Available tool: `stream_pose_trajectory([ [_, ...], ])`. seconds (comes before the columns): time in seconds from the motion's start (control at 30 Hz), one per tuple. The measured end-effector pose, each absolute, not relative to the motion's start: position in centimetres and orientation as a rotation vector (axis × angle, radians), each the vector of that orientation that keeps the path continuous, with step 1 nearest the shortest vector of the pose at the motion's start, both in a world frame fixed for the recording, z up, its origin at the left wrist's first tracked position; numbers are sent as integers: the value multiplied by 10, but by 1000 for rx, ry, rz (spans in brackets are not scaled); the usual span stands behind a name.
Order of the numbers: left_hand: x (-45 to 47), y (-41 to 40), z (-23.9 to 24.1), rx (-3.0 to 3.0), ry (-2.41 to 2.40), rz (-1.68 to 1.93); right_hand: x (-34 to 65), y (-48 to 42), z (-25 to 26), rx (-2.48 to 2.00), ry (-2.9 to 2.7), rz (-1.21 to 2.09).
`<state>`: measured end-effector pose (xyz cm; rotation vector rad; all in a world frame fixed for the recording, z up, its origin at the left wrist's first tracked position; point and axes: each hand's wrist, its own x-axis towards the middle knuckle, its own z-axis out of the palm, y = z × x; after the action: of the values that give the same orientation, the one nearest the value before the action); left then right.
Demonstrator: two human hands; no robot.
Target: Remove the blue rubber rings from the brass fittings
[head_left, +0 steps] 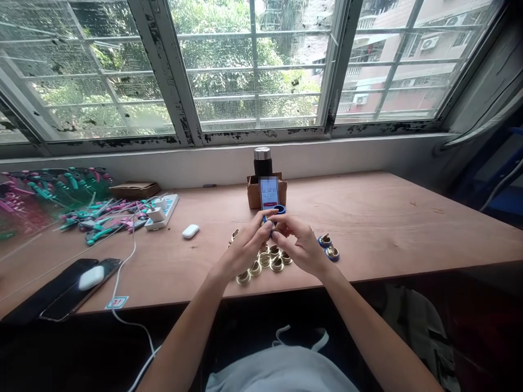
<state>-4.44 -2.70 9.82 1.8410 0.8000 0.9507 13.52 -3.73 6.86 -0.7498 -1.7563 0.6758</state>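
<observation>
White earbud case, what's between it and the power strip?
In the head view, nothing lies there: only bare wooden desk separates the white earbud case from the power strip.

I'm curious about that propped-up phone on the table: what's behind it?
Behind the phone is a small cardboard box, and a dark metal-capped bottle rises from behind it. The box hides the bottle's lower part, so whether it stands inside cannot be seen.
</observation>
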Motion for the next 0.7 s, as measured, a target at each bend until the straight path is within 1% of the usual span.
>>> stream_pose_trajectory([
  [0.13, -48, -27, 98, 1866, 796, 932, 135, -37, 67, -726, -1740, 720],
  [0.47, -47, -23, 98, 2201, 901, 884, 138, -35, 68, -796, -1865, 568],
  [0.7, -44, -24, 94, 2273, 941, 924, 137, -36, 66, -816, -1912, 709],
])
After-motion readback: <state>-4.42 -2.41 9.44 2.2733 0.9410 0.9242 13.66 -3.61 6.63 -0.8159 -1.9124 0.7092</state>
